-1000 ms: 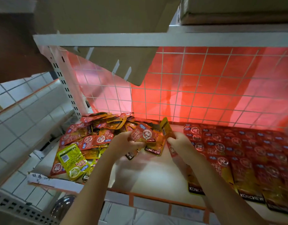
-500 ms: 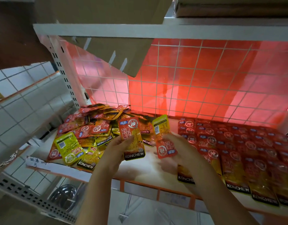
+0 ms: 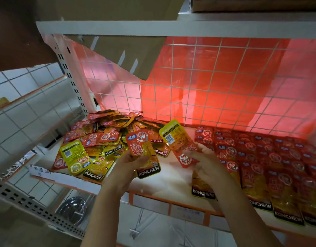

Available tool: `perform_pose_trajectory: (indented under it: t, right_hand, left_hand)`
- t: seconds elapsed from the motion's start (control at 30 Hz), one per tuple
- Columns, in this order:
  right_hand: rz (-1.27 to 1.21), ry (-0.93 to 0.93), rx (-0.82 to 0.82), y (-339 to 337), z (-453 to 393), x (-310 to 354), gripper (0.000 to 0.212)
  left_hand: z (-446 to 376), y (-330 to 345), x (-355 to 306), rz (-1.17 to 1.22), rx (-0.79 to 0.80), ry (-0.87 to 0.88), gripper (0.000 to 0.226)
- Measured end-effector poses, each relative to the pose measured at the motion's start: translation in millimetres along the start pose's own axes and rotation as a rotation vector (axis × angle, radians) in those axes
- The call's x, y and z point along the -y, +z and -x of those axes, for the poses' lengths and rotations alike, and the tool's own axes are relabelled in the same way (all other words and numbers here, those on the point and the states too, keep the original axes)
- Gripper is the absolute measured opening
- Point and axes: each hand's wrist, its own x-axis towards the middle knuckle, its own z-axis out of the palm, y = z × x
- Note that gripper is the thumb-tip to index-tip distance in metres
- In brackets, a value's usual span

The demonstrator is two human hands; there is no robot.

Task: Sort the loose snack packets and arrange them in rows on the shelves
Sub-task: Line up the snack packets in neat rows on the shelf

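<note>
The left hand [image 3: 128, 162] pinches one packet [image 3: 144, 154] face-up; the right hand [image 3: 205, 161] grips another [image 3: 180, 143] back-up, above the shelf [image 3: 171, 180], between heap [image 3: 103, 136] and rows [image 3: 271, 166]. Light, floppy, probably slick foil: best pinched at the edges.

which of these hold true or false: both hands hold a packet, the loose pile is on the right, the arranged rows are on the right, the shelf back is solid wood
1. Each hand holds a packet: true; the left hand grips one face up, the right hand one back up.
2. Loose pile on the right: false; the pile lies left.
3. Arranged rows on the right: true.
4. Shelf back is solid wood: false; it is a wire grid.
</note>
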Motion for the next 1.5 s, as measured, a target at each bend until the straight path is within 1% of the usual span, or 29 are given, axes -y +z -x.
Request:
perform_pose_trajectory:
  t: [0.1, 0.13, 0.27, 0.37, 0.5, 0.6, 0.67, 0.8, 0.93, 1.03, 1.17, 1.27, 1.37, 1.4, 1.47, 1.5]
  right_hand:
    - [0.018, 0.024, 0.075, -2, 1, 1, 0.044]
    - [0.039, 0.032, 0.089, -1, 2, 1, 0.043]
    - [0.101, 0.014, 0.035, 0, 2, 0, 0.025]
    - [-0.027, 0.022, -0.021, -2, -1, 1, 0.013]
    - [-0.251, 0.073, -0.042, -1, -2, -1, 0.007]
    - [-0.321, 0.106, 0.013, 4, -1, -6, 0.017]
    - [-0.289, 0.11, 0.024, 6, -2, -9, 0.022]
    - [-0.256, 0.122, 0.006, 7, -5, -14, 0.014]
    - [-0.141, 0.14, 0.016, 8, -5, -19, 0.016]
    - [-0.062, 0.094, 0.032, 9, -6, -22, 0.02]
    - [0.084, 0.054, 0.069, 15, -5, -24, 0.031]
    - [0.053, 0.092, 0.105, 22, -5, -26, 0.036]
    - [-0.001, 0.15, 0.079, 30, -3, -28, 0.033]
    - [0.032, 0.157, 0.068, 33, -2, -29, 0.036]
    - [0.14, 0.154, 0.076, 36, -1, -30, 0.05]
    - [0.165, 0.157, 0.08, 37, 0, -31, 0.05]
  left_hand:
    - [1, 0, 1, -0.002, -0.012, -0.002, 0.032]
    - [1, -1, 1, 0.0, -0.019, -0.001, 0.031]
    - [3, -3, 1, -0.012, -0.032, 0.008, 0.025]
    - [5, -6, 1, -0.019, -0.039, 0.006, 0.026]
    - [6, -7, 1, -0.02, -0.034, 0.009, 0.028]
    - [8, -7, 0, -0.029, -0.025, 0.017, 0.026]
    - [8, -7, 0, -0.029, -0.029, 0.017, 0.027]
    - [8, -9, 1, -0.01, -0.05, 0.004, 0.027]
    - [8, -7, 3, 0.008, -0.055, -0.002, 0.022]
    - [9, -4, 4, 0.008, -0.067, -0.01, 0.016]
    - [9, -2, 3, -0.007, -0.086, -0.02, 0.016]
    - [8, 0, 2, -0.047, -0.087, -0.015, 0.016]
    - [8, 3, -1, -0.07, -0.092, -0.016, 0.015]
    - [9, 4, -1, -0.075, -0.094, -0.015, 0.015]
    - [9, 5, -1, -0.084, -0.1, -0.017, 0.015]
    - [10, 5, -1, -0.088, -0.1, -0.023, 0.015]
